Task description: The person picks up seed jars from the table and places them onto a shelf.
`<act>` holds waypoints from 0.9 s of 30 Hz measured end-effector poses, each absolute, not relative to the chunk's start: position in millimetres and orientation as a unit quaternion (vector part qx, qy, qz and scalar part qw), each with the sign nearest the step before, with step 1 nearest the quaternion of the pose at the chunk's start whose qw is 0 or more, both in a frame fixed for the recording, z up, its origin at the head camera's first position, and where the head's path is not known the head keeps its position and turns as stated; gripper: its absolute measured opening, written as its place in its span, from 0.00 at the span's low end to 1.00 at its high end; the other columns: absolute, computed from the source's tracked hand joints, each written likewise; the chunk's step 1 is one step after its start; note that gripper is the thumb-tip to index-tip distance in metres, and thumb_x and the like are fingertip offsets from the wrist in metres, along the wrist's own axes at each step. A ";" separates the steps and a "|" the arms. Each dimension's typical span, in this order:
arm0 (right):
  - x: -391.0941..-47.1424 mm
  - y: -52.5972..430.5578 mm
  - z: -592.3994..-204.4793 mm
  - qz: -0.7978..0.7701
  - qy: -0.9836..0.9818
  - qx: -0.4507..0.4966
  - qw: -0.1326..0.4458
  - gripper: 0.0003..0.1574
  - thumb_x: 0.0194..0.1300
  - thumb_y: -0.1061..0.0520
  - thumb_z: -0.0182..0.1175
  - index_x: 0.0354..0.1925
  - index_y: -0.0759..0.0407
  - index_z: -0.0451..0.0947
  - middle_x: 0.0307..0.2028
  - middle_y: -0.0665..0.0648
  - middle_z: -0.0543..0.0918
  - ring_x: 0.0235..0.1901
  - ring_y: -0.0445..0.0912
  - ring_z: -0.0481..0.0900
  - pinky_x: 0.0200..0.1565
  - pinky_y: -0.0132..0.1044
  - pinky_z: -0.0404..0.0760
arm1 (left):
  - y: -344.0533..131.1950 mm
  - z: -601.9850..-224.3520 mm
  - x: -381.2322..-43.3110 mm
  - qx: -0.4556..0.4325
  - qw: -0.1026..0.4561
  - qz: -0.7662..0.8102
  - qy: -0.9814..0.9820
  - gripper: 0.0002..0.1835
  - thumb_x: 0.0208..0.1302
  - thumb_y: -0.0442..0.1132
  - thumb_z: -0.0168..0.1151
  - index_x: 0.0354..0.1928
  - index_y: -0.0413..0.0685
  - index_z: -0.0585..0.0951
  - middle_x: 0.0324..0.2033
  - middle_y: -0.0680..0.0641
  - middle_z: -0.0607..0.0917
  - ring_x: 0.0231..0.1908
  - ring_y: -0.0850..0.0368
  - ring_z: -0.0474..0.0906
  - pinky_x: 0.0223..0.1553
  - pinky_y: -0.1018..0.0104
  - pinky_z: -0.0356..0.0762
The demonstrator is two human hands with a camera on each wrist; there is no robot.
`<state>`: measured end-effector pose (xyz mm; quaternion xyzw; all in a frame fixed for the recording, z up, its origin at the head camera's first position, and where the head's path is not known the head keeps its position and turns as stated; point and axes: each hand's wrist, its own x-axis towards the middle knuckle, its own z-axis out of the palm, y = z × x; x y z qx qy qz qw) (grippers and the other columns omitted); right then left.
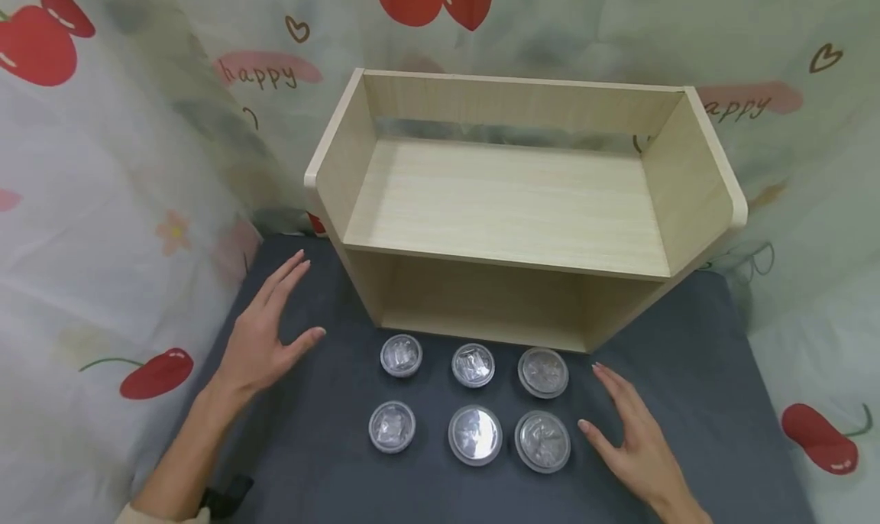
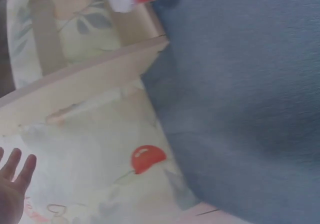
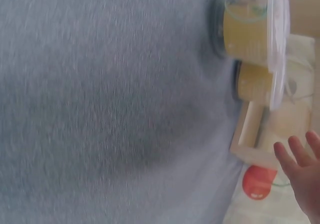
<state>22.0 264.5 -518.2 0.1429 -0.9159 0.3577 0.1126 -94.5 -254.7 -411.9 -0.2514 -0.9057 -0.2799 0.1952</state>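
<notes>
My left hand (image 1: 260, 350) is held over the left part of the dark cloth, fingers extended and thumb spread, holding nothing. To the right, my right hand (image 1: 638, 449) is beside the round tubs, also with straight fingers and nothing in its grasp. Two rows of round lidded tubs stand between the hands. The front right tub (image 1: 542, 441) is nearest my right hand; the back left tub (image 1: 402, 355) lies closest to my left. Seen from the side in the right wrist view, a clear-walled tub (image 3: 245, 31) shows yellowish contents under a pale lid.
A light wooden two-level shelf (image 1: 509, 203) stands behind the tubs, its lower compartment facing them. Dark grey cloth (image 1: 309, 463) covers the table. Printed curtains (image 1: 550, 20) enclose the back and sides. A black object (image 1: 230, 497) lies by my left forearm.
</notes>
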 end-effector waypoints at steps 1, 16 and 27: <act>23.2 262.2 -519.0 0.365 -0.913 0.145 0.112 0.56 0.51 0.63 0.76 0.74 0.56 0.60 0.69 0.59 0.67 0.68 0.38 0.61 0.62 0.18 0.57 | -253.5 -408.5 -96.2 -0.254 0.197 -0.296 -0.899 0.47 0.62 0.67 0.61 0.75 0.48 0.62 0.74 0.47 0.62 0.70 0.49 0.63 0.64 0.55 0.67; 26.7 234.7 -516.7 0.460 -0.860 0.185 0.121 0.50 0.48 0.74 0.73 0.69 0.65 0.66 0.60 0.62 0.76 0.60 0.45 0.74 0.56 0.25 0.71 | -237.3 -362.5 -116.3 -0.305 0.191 -0.475 -0.803 0.47 0.64 0.66 0.60 0.74 0.41 0.63 0.71 0.44 0.67 0.64 0.38 0.70 0.61 0.64 0.72; 41.5 215.7 -522.1 0.475 -0.864 0.152 0.070 0.41 0.53 0.71 0.72 0.64 0.64 0.71 0.59 0.60 0.77 0.59 0.44 0.75 0.55 0.23 0.72 | -226.8 -328.4 -125.4 -0.332 0.140 -0.530 -0.767 0.45 0.68 0.62 0.59 0.77 0.45 0.57 0.74 0.44 0.63 0.68 0.41 0.66 0.63 0.63 0.70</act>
